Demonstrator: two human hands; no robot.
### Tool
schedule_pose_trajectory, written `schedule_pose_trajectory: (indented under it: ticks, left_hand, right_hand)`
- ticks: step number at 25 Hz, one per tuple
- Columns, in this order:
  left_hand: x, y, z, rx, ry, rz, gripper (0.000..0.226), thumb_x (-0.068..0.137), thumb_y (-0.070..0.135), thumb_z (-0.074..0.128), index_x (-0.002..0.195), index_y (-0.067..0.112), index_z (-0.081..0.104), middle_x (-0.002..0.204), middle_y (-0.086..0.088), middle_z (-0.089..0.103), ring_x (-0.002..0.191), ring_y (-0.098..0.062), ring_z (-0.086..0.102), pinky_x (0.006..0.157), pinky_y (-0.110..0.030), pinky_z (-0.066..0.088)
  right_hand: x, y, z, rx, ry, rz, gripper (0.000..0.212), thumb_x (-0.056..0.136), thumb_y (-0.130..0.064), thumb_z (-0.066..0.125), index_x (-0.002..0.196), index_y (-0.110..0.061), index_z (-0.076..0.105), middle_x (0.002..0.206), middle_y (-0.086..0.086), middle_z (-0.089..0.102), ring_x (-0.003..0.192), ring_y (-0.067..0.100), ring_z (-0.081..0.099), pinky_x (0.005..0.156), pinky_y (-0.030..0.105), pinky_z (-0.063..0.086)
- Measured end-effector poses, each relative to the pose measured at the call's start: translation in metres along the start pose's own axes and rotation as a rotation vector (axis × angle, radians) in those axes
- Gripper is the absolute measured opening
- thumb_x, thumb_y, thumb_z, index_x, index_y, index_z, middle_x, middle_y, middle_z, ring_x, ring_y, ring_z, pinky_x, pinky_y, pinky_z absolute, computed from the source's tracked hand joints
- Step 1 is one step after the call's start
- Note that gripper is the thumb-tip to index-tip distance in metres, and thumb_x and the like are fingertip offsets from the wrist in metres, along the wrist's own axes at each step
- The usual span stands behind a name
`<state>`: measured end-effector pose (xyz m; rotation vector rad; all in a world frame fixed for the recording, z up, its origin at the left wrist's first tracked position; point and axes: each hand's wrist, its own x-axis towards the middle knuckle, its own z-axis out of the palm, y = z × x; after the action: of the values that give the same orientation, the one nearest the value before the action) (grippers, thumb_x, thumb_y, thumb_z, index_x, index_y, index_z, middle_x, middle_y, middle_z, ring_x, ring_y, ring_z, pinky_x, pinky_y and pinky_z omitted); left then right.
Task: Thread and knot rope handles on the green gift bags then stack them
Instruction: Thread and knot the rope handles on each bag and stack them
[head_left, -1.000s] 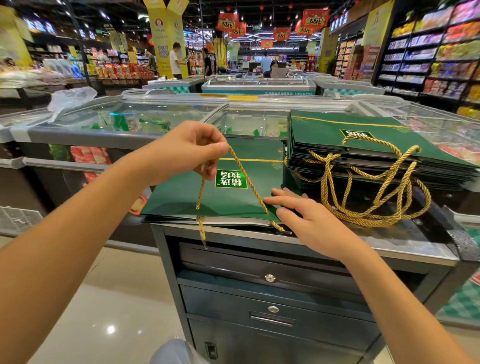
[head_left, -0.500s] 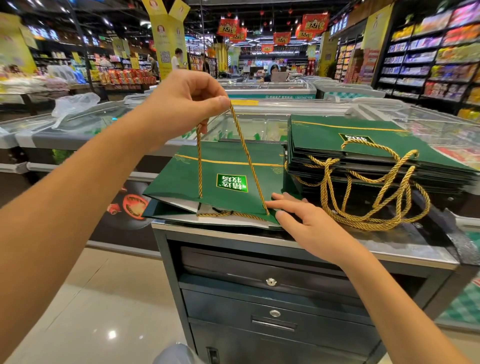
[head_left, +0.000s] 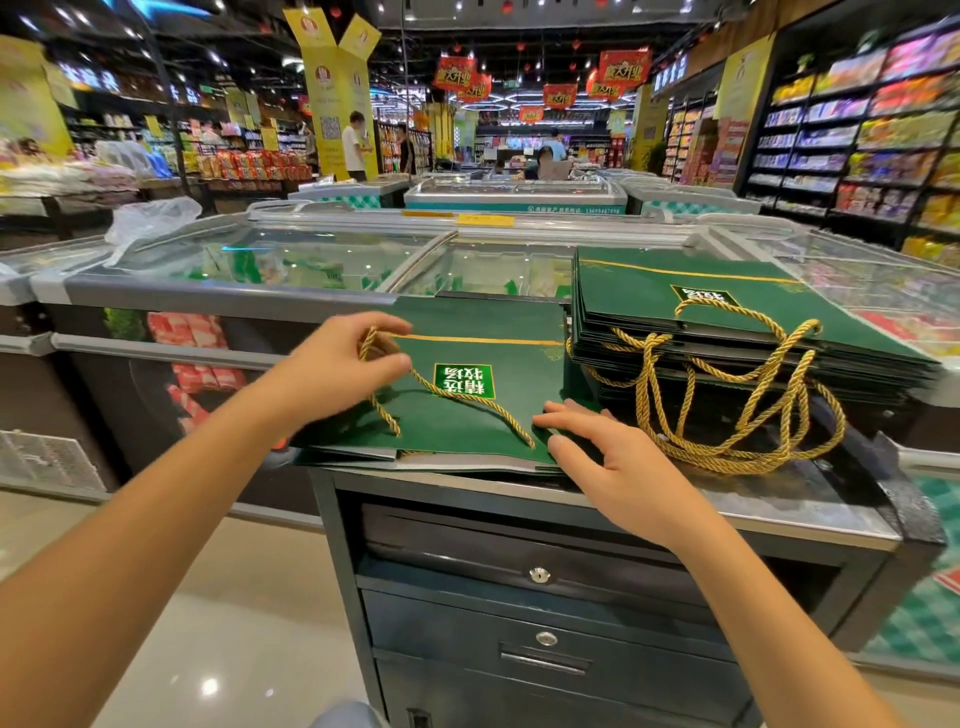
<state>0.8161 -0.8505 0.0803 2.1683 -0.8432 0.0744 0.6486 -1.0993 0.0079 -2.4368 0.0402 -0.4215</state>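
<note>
A flat green gift bag (head_left: 498, 426) lies on top of a dark metal cabinet (head_left: 597, 571), label towards me upside down. A gold rope (head_left: 467, 397) runs across its face as a slack loop. My left hand (head_left: 348, 371) pinches the rope's top between thumb and fingers, low over the bag's left part. Straight fingers of my right hand (head_left: 608, 457) press on the bag's near right corner. To the right sits a stack of green bags (head_left: 691, 317) with several gold rope handles (head_left: 737, 410) hanging over its front.
Glass-lidded freezer chests (head_left: 322, 260) stand right behind the cabinet. A white plastic bag (head_left: 150, 218) lies on the left freezer. Shelves of goods (head_left: 857, 135) line the right. Several people stand far back in the aisle. Floor opens to my left.
My left hand has come down from high above the bag to just over it, so the taut rope loop now lies slack on the bag. My right hand has stayed on the corner.
</note>
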Motion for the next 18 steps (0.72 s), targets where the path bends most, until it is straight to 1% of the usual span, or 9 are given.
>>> schedule_pose_trajectory:
  ticks: [2,4,6,8,10,12,13,15,18]
  left_hand:
    - [-0.02,-0.021,0.001,0.009,0.087,-0.087,0.05,0.087,0.034,0.075,0.134,0.032,0.057,0.118,0.002,0.064,0.107,-0.011,0.062,0.1,-0.034,0.047]
    - [-0.042,-0.034,0.003,-0.042,0.172,-0.179,0.055,0.086,0.035,0.076,0.137,0.03,0.054,0.121,0.003,0.06,0.106,-0.011,0.06,0.095,-0.03,0.044]
    - [-0.06,-0.043,0.007,-0.216,0.221,-0.291,0.056,0.087,0.031,0.076,0.138,0.022,0.053,0.12,0.001,0.063,0.102,-0.01,0.065,0.09,-0.026,0.049]
    - [-0.071,-0.045,0.013,-0.482,0.234,-0.362,0.052,0.091,0.021,0.072,0.139,0.014,0.052,0.117,-0.003,0.07,0.098,-0.014,0.072,0.08,-0.025,0.058]
    - [-0.077,-0.04,0.018,-0.625,0.271,-0.347,0.042,0.095,0.011,0.065,0.135,0.009,0.054,0.11,-0.005,0.073,0.094,-0.015,0.074,0.069,-0.024,0.061]
    - [-0.08,-0.032,0.021,-0.743,0.318,-0.321,0.032,0.097,0.006,0.061,0.129,0.008,0.057,0.106,-0.007,0.075,0.093,-0.017,0.074,0.067,-0.025,0.061]
    - [-0.081,-0.027,0.021,-0.791,0.333,-0.31,0.029,0.098,0.005,0.059,0.127,0.007,0.059,0.105,-0.008,0.076,0.094,-0.019,0.074,0.067,-0.025,0.061]
    - [-0.081,-0.014,0.017,-0.86,0.352,-0.284,0.024,0.1,0.006,0.056,0.123,0.007,0.062,0.105,-0.01,0.076,0.094,-0.021,0.074,0.068,-0.026,0.062]
    - [-0.076,0.007,0.003,-0.948,0.365,-0.225,0.024,0.104,0.019,0.049,0.12,0.01,0.065,0.104,-0.01,0.076,0.087,-0.021,0.074,0.073,-0.032,0.062]
  right_hand:
    - [-0.003,-0.002,0.001,0.013,0.069,-0.008,0.035,0.105,-0.027,0.051,0.14,-0.03,0.058,0.143,-0.02,0.052,0.141,-0.002,0.039,0.128,0.035,0.016]
    - [-0.003,-0.006,0.002,-0.023,0.103,-0.011,0.037,0.104,-0.027,0.053,0.14,-0.027,0.058,0.131,-0.02,0.058,0.118,-0.003,0.054,0.121,0.039,0.033]
    - [0.001,-0.015,0.003,-0.128,0.116,-0.024,0.038,0.103,-0.031,0.053,0.141,-0.027,0.057,0.132,-0.014,0.062,0.103,-0.002,0.059,0.109,0.039,0.045]
    - [0.008,-0.031,0.005,-0.217,0.093,-0.072,0.042,0.102,-0.041,0.052,0.141,-0.028,0.057,0.135,-0.011,0.063,0.116,0.008,0.06,0.105,0.04,0.048]
    - [0.016,-0.051,0.011,-0.303,-0.003,-0.127,0.056,0.097,-0.06,0.049,0.144,-0.03,0.053,0.139,-0.011,0.06,0.125,0.011,0.057,0.103,0.039,0.049]
    - [0.024,-0.067,0.02,-0.449,-0.082,-0.186,0.076,0.089,-0.077,0.049,0.15,-0.031,0.044,0.148,-0.011,0.051,0.131,0.014,0.052,0.103,0.039,0.049]
    - [0.027,-0.074,0.025,-0.518,-0.093,-0.208,0.082,0.086,-0.079,0.05,0.152,-0.031,0.039,0.152,-0.011,0.046,0.134,0.016,0.049,0.103,0.039,0.049]
    - [0.033,-0.082,0.032,-0.59,-0.066,-0.246,0.076,0.092,-0.068,0.054,0.156,-0.033,0.031,0.155,-0.012,0.041,0.135,0.019,0.049,0.096,0.039,0.051]
    - [0.039,-0.089,0.03,-0.542,0.056,-0.316,0.061,0.105,-0.038,0.049,0.158,-0.045,0.019,0.151,-0.016,0.048,0.12,0.023,0.061,0.08,0.039,0.055]
